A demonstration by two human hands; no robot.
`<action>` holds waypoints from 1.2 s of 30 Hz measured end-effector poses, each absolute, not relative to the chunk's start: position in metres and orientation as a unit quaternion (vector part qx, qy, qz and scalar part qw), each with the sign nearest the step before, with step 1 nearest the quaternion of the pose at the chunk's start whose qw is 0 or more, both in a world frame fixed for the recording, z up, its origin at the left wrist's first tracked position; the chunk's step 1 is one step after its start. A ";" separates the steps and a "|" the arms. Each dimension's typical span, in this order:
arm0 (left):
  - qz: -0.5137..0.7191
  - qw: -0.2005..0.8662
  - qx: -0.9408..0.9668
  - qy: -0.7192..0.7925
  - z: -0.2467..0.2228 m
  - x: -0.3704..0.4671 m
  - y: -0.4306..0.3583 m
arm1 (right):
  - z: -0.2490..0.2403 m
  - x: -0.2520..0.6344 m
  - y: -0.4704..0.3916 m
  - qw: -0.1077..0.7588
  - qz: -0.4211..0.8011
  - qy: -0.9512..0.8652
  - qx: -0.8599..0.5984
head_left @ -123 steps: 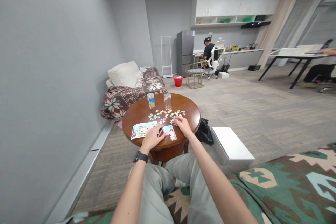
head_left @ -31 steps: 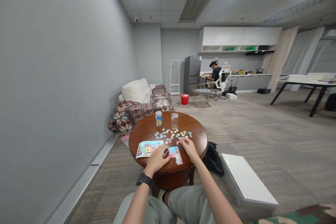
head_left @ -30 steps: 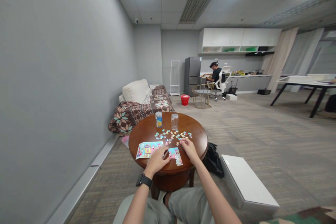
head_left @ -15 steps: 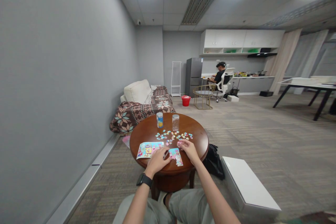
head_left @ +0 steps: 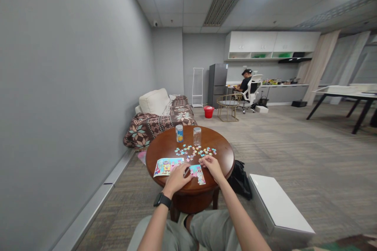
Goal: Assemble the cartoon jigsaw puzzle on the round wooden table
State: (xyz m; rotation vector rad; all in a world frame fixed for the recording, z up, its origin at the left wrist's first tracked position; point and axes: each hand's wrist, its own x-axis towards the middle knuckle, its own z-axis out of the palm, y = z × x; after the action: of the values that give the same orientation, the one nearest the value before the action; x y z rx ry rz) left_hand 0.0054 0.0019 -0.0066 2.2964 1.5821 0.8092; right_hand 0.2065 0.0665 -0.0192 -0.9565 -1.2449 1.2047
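On the round brown table [head_left: 160, 149] lies a partly joined puzzle [head_left: 198, 174] between my hands. My left hand [head_left: 178, 178] rests with fingers apart at the puzzle's left edge, partly over a printed picture sheet [head_left: 165, 167]. My right hand [head_left: 211, 164] is at the puzzle's upper right, thumb and fingertips pinched on a small puzzle piece [head_left: 200, 160]. Loose puzzle pieces [head_left: 207, 151] are scattered just beyond. Behind them stand a jar with a blue and yellow label [head_left: 179, 134] and a clear jar [head_left: 197, 136], both with lids.
A covered sofa [head_left: 165, 115] is beyond the table at the left. To the right are a black bag [head_left: 240, 180] and a long white box [head_left: 281, 202] on the floor. Farther back, a person [head_left: 246, 80] sits near a red bucket [head_left: 209, 111].
The view has tilted very slightly. My right fingertips have shifted a little around the small piece; my left hand is nearly unchanged. The seated person's head has moved slightly left.
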 end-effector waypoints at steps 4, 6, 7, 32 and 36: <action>0.275 0.117 0.785 0.543 -0.004 0.006 0.000 | -0.020 0.206 0.067 0.552 0.498 -0.533 -0.404; 0.278 0.115 0.784 0.543 -0.005 0.006 0.000 | -0.020 0.206 0.066 0.561 0.490 -0.530 -0.405; 0.280 0.114 0.784 0.542 -0.005 0.006 0.000 | -0.020 0.206 0.066 0.564 0.488 -0.528 -0.406; 0.279 0.116 0.787 0.539 -0.007 0.005 0.002 | -0.029 0.210 0.074 0.561 0.472 -0.534 -0.420; 0.282 0.115 0.788 0.536 -0.010 0.005 0.004 | -0.030 0.211 0.074 0.561 0.470 -0.539 -0.417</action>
State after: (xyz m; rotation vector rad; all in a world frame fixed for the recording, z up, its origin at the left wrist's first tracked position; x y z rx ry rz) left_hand 0.0052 0.0044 -0.0098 2.3085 1.5697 0.8267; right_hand 0.2106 0.0744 -0.0298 -0.9814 -1.2693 1.1078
